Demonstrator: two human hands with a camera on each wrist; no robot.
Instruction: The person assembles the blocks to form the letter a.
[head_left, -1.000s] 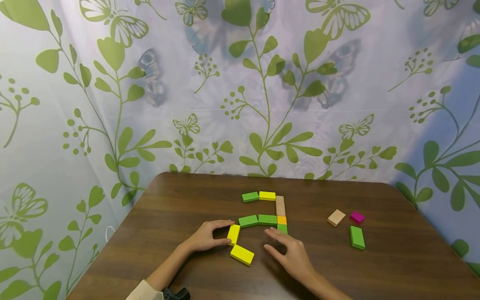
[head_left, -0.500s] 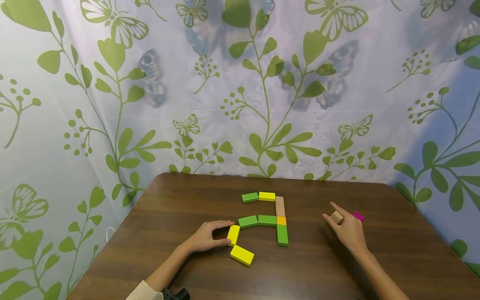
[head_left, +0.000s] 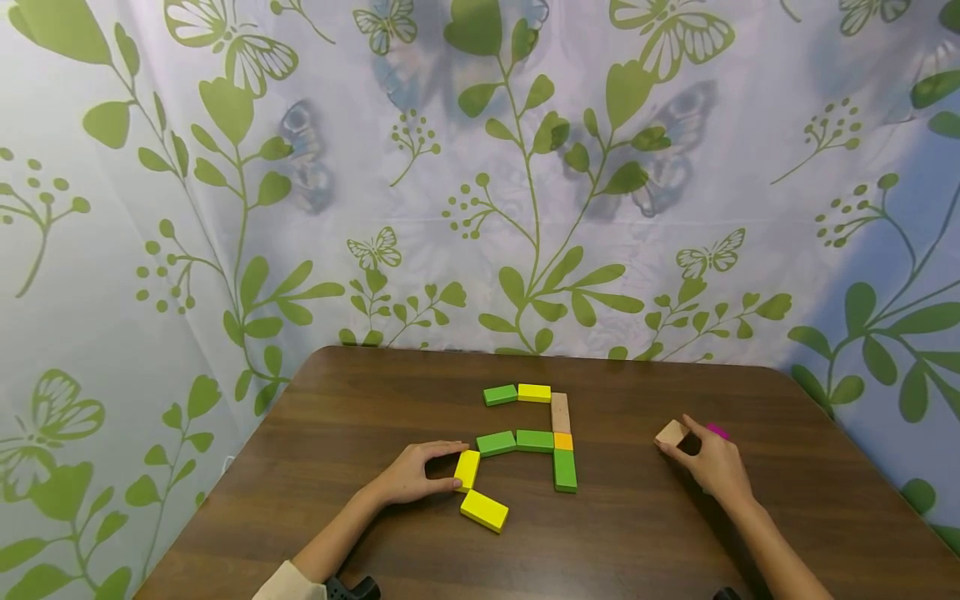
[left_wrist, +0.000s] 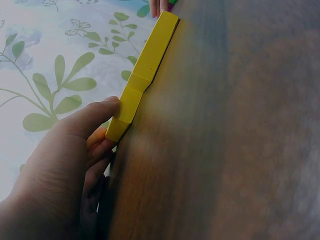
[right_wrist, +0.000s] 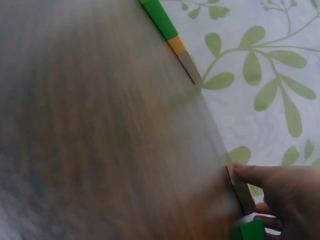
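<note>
On my left side, my left hand [head_left: 415, 472] pinches the upright-running yellow block [head_left: 467, 471] between thumb and fingers; its long axis goes away from me, far end leaning slightly to the right. Just below it, the slanting yellow block [head_left: 484, 511] points from far left to near right. Next, two green blocks [head_left: 535, 441] lie crosswise in a row, reaching the small orange block [head_left: 562, 442]. Further right, the pale wooden block [head_left: 672, 433] is on the table [head_left: 630, 533], its long axis from near left to far right. My right hand [head_left: 716, 467] holds it narrowly by thumb and index finger. Half a second ago these fingertips were spread further left, beyond the block; my left hand stays in its place. The magenta block [head_left: 717, 432] is partly hidden behind my right hand.
</note>
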